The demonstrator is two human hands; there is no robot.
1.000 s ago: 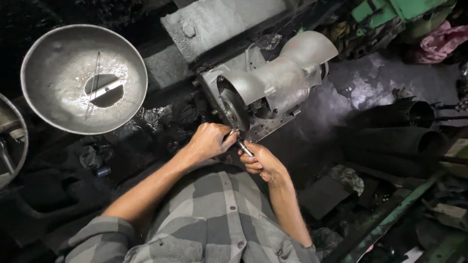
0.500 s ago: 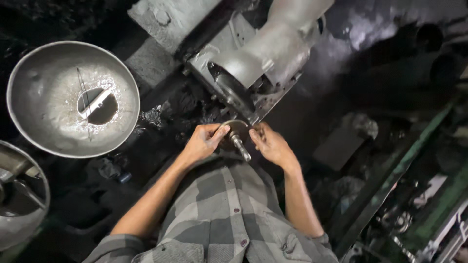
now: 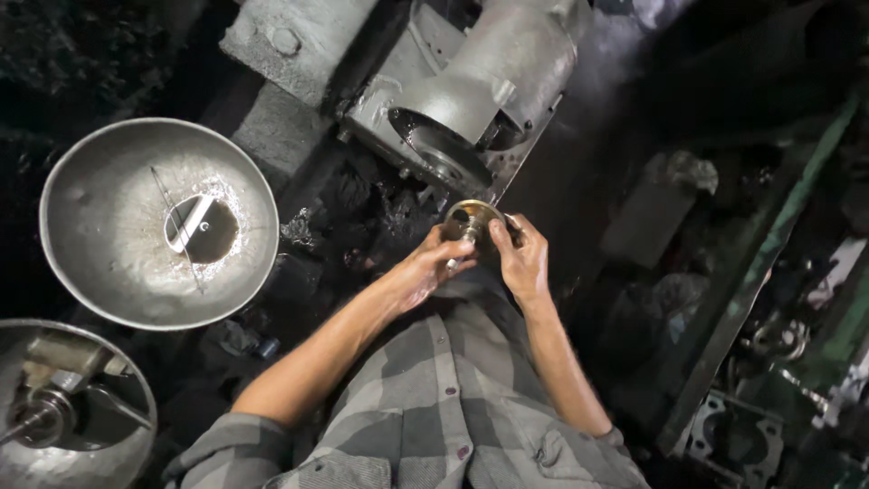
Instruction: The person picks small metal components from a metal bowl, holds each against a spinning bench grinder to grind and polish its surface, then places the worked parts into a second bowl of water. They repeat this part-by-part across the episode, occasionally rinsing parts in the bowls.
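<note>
Both of my hands hold a small round brass-coloured metal part [image 3: 472, 217] with holes in its face, just in front of a grey machine housing [image 3: 489, 81] with a round disc opening [image 3: 444, 154]. My left hand [image 3: 425, 270] grips the part from below, fingers curled under it. On the part's right rim sits my right hand [image 3: 523, 258]. Whether a thin tool lies under the part I cannot tell. My arms are bare below grey checked sleeves.
A large dented metal bowl [image 3: 109, 226] with dark liquid and a flat tool in it sits at the left. A second bowl [image 3: 54, 426] with metal parts is at lower left. Dark greasy floor, a green metal frame [image 3: 769, 263] and scattered parts lie to the right.
My hands have drawn back from the machine's disc opening, and the round brass part now faces up between them. The view has shifted and come closer.
</note>
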